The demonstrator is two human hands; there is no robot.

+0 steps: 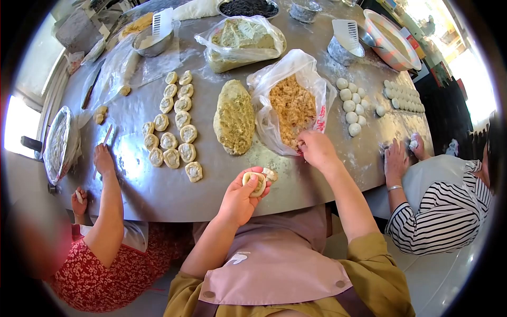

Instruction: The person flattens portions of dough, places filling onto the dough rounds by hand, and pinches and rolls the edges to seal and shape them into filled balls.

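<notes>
The step in hand looks like taking filling for a wrapper: the left hand (243, 194) pinches a dough round (254, 185) above the desk (174, 198) edge, while the right hand (318, 150) reaches to the near side of the orange-brown filling (292, 103) in a plastic bag (262, 82). Whether that right grip pinches any, I cannot tell. The next move probably calls for a steady, cupped left grip. The grey, flour-dusted desk bears rows of dough cups (182, 118); co-workers flank it, and bright daylight enters both sides.
</notes>
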